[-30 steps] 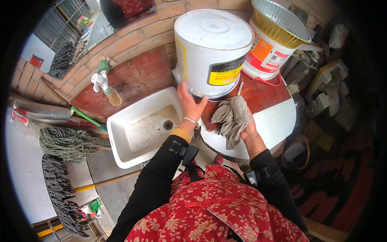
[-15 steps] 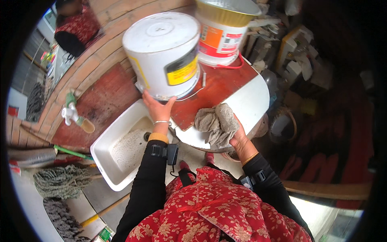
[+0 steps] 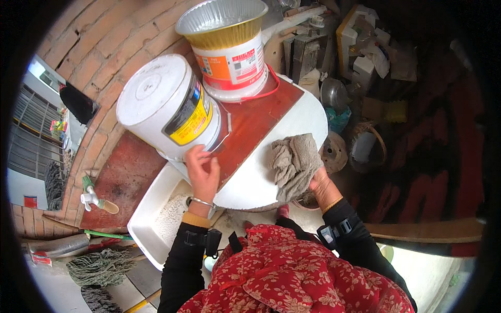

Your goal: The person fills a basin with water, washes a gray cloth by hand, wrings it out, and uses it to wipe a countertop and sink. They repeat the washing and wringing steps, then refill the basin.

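Observation:
A white plastic bucket [image 3: 151, 99] with a black-and-yellow label stands upside down on the dark red board [image 3: 250, 122], its closed base upward. My left hand [image 3: 202, 175] is at the bucket's lower near edge, close to the wire handle [image 3: 225, 136]. Its fingers are slightly bent, and a gap shows between them and the thumb. Bunched in my right hand [image 3: 322, 185] is a grey-brown cloth [image 3: 296, 163], hanging over the edge of the white rounded tabletop [image 3: 245, 190]. The cloth hides most of that hand's fingers.
Behind the bucket is a white-and-red bucket [image 3: 232, 68] with a gold-coloured metal basin [image 3: 224, 31] on top. A white sink [image 3: 143, 227] lies left, below a tap [image 3: 94, 199] and brick wall [image 3: 104, 47]. Mops [image 3: 102, 267] lie lower left; clutter fills the right.
The view has shifted, with both buckets appearing farther left. My left hand has loosened from the bucket's lower edge. The cloth in my right hand hangs more spread out.

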A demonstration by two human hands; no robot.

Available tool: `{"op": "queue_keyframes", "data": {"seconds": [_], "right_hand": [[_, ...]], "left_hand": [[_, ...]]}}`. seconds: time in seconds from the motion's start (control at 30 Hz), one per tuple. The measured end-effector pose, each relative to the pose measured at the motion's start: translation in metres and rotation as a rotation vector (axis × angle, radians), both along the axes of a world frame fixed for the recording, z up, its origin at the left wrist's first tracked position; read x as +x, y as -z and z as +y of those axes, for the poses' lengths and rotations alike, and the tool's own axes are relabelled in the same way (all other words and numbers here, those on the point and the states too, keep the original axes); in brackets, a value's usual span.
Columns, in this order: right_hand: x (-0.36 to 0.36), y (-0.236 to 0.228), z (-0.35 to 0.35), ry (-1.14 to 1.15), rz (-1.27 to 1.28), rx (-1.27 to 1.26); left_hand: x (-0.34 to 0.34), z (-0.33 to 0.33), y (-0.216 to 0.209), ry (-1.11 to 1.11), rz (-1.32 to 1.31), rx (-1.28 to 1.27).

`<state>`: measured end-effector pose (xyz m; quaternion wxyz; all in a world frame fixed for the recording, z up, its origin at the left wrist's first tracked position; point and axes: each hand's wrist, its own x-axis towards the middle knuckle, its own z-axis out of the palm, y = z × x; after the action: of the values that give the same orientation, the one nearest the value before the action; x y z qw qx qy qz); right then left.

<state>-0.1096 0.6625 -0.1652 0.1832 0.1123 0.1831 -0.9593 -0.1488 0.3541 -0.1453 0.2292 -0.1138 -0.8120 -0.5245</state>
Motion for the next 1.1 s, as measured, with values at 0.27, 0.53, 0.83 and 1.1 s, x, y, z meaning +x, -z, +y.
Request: {"op": "queue_keyframes", "data": {"seconds": [0.27,0.53,0.83,1.1], "right_hand": [[-0.022,0.032,0.042,0.047,-0.067,0.011],[-0.077,0.011,0.085,0.211,-0.030,0.170],[-0.178,0.017,0.046,0.118,0.746,2.138],[-0.201,0.030,0.037,0.066,0.739,2.457]], "left_hand": [[-0.068,0.089,0.005,0.100,-0.519,0.254],[-0.115,0.108,0.034,0.030,-0.507,0.077],[-0.101,0.108,0.046,-0.012,-0.369,-0.338],[-0.086,0.101,0.038,0.034,-0.353,-0.489]]}}
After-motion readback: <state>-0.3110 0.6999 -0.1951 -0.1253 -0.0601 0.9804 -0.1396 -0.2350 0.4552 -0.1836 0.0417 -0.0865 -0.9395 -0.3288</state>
